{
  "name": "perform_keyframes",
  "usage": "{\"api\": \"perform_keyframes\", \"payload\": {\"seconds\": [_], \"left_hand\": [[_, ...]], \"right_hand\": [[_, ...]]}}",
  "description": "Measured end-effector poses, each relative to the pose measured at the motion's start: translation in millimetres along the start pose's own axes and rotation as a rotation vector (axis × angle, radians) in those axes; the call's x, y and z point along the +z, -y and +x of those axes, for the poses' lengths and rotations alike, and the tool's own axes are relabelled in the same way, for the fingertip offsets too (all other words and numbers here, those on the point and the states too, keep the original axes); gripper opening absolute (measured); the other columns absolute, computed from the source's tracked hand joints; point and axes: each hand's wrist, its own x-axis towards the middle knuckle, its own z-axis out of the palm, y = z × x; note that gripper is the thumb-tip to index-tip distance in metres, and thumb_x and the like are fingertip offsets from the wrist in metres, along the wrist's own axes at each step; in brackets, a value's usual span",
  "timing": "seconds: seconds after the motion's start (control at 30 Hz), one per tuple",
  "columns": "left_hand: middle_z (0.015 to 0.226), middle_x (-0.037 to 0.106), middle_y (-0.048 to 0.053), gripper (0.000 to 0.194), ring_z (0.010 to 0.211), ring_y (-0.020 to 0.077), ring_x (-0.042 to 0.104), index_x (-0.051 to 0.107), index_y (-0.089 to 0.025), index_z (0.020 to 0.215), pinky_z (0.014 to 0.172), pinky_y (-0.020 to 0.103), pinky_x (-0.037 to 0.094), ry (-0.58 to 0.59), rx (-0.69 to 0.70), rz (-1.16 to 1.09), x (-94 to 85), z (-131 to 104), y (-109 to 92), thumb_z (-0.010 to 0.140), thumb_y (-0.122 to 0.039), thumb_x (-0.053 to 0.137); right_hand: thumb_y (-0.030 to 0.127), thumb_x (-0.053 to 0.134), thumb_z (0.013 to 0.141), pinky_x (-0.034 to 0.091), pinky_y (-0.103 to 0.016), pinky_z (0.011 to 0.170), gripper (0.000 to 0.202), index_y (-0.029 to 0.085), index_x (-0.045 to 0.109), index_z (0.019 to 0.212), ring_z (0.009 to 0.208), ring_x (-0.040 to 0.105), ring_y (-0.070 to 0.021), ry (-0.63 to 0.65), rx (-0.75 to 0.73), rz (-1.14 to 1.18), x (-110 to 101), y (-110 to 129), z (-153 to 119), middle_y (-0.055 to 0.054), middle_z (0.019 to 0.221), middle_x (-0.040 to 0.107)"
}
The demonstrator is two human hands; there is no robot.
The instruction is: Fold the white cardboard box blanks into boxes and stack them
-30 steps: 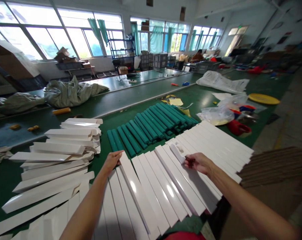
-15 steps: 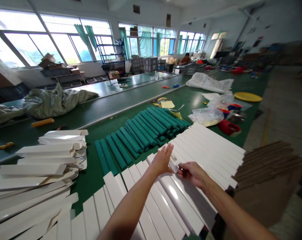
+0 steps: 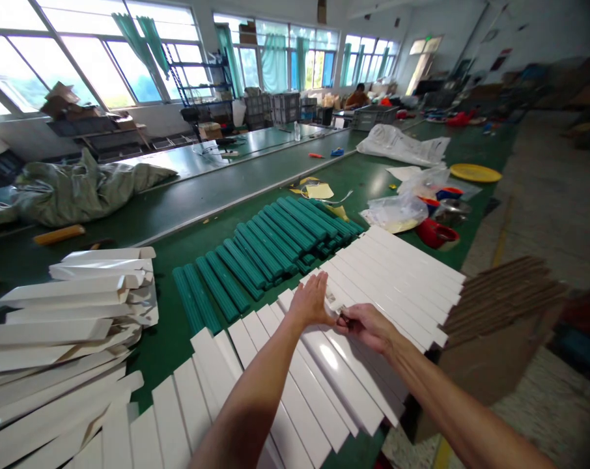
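Observation:
Long white carton boxes (image 3: 397, 267) lie side by side in a row across the green table, with more (image 3: 172, 397) nearer me. My left hand (image 3: 310, 303) rests on one box near its far end, fingers stretched out and thumb toward the other hand. Beside it, my right hand (image 3: 368, 326) has its fingertips pinched together at that box; what they hold is hidden. A small pale piece (image 3: 333, 301) shows on the white surface between the hands. Ribbed green rolls (image 3: 270, 241) lie in a pile just beyond the boxes.
Unfolded white cartons (image 3: 75, 319) are heaped at the left. Plastic bags (image 3: 400, 212), a red cup (image 3: 434, 233) and a yellow disc (image 3: 475, 172) lie at the far right. Brown cardboard (image 3: 500, 312) is stacked beside the table. A person (image 3: 357, 98) sits far back.
The view has shifted slightly, so the scene sits further left and higher. My hands stay at the same box; the right fingertips have come closer to the left thumb.

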Motion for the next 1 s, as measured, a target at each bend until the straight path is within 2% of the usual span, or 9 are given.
{"api": "perform_keyframes", "payload": {"seconds": [0.13, 0.37, 0.53, 0.7, 0.87, 1.0], "left_hand": [[0.162, 0.016, 0.013, 0.130, 0.147, 0.0351, 0.021, 0.003, -0.016, 0.154, 0.117, 0.056, 0.027, -0.010, -0.002, 0.001, -0.9, 0, 1, 0.053, -0.055, 0.077], [0.161, 0.019, 0.015, 0.130, 0.146, 0.0349, 0.024, 0.008, -0.016, 0.153, 0.116, 0.053, 0.030, -0.003, -0.010, 0.013, -5.1, 0, -3, 0.052, -0.055, 0.079], [0.161, 0.018, 0.015, 0.129, 0.146, 0.0350, 0.024, 0.008, -0.016, 0.153, 0.115, 0.054, 0.031, 0.001, -0.017, 0.016, -8.2, -2, -6, 0.053, -0.053, 0.079], [0.161, 0.020, 0.014, 0.128, 0.145, 0.0355, 0.027, 0.006, -0.018, 0.153, 0.113, 0.056, 0.034, 0.007, -0.009, 0.015, -9.9, -2, -8, 0.053, -0.053, 0.079], [0.160, 0.020, 0.015, 0.130, 0.144, 0.0360, 0.026, 0.004, -0.019, 0.153, 0.112, 0.058, 0.034, 0.004, -0.010, 0.011, -11.1, -4, -5, 0.053, -0.052, 0.080], [0.161, 0.020, 0.012, 0.131, 0.145, 0.0341, 0.025, 0.003, -0.020, 0.154, 0.114, 0.055, 0.033, 0.016, -0.022, 0.027, -14.4, -7, -12, 0.053, -0.056, 0.080]], "right_hand": [[0.011, 0.080, 0.058, 0.057, -0.029, 0.078, 0.023, 0.012, 0.057, 0.054, 0.071, 0.065, -0.0160, 0.035, -0.028, 0.020, -3, 1, -11, -0.009, 0.070, 0.067], [0.019, 0.086, 0.058, 0.059, -0.031, 0.083, 0.027, 0.013, 0.060, 0.061, 0.076, 0.068, -0.0172, 0.045, -0.028, 0.031, -9, -9, -16, -0.008, 0.074, 0.070], [0.031, 0.086, 0.062, 0.058, -0.028, 0.064, 0.033, 0.014, 0.058, 0.062, 0.063, 0.065, -0.0158, 0.028, -0.025, -0.068, -19, -15, -9, -0.008, 0.067, 0.067], [0.039, 0.086, 0.063, 0.053, -0.028, 0.054, 0.042, 0.015, 0.052, 0.064, 0.052, 0.061, -0.0132, 0.010, -0.069, -0.191, -23, -16, 0, -0.006, 0.062, 0.064], [0.054, 0.083, 0.061, 0.042, -0.025, 0.041, 0.051, 0.017, 0.048, 0.066, 0.038, 0.052, -0.0113, 0.021, -0.100, -0.371, -24, -12, 5, 0.001, 0.049, 0.057], [0.058, 0.081, 0.059, 0.033, -0.022, 0.037, 0.054, 0.019, 0.044, 0.061, 0.033, 0.042, -0.0079, 0.081, -0.066, -0.511, -26, -7, 8, 0.006, 0.042, 0.047]]}}
